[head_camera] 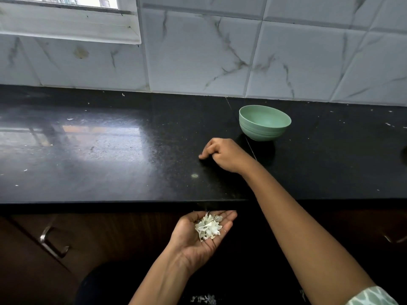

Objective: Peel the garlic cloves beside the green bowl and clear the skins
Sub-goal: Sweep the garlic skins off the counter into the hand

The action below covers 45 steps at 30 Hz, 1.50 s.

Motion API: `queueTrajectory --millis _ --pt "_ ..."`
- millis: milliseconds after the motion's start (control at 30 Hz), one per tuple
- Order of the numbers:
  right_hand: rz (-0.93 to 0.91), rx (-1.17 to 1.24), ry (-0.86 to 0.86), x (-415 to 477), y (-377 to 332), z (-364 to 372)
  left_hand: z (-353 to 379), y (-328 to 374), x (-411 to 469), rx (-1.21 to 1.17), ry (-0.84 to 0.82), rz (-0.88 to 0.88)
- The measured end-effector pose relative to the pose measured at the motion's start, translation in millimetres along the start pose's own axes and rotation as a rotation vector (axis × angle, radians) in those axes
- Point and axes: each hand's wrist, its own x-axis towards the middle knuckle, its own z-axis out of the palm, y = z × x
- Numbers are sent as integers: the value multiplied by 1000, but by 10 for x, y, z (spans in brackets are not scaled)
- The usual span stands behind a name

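Cupping a loose heap of garlic skins (208, 227), the left hand (190, 242) lay palm up just below the front edge of the black counter (110, 150), its fingers spread and only gently bent, so the papery white pieces rested on the palm and the base of the fingers rather than being gripped; the right hand (222, 154) was up on the counter, its forearm reaching across the edge, fingers curled together toward the palm, with a fingertip (201, 156) touching the stone; whether anything small sat under that tip could not be told; the green bowl (262, 133) stood upright on the counter just beyond and to the right of that hand, near it but not touching; a few pale flecks (70, 119) lay scattered over the dark surface, most of them well to the left, and a small dull spot (194, 176) showed in front of the right hand; behind the counter rose a marbled tile wall (198, 51) with a white window frame (66, 25) at the upper left; below, a dark cabinet carried a metal handle (51, 241); a patterned sleeve (372, 297) showed at the right elbow.
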Motion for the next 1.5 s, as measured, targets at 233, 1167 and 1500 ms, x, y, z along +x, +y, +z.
queueTrajectory --millis 233,1167,1500 --pt "99 46 15 -195 22 30 5 -9 -1 8 -11 7" --pt "-36 564 393 -1499 -283 378 -45 -142 -36 -40 -37 29" --pt "146 1119 639 -1834 -992 1237 -348 -373 -468 -229 21 374"
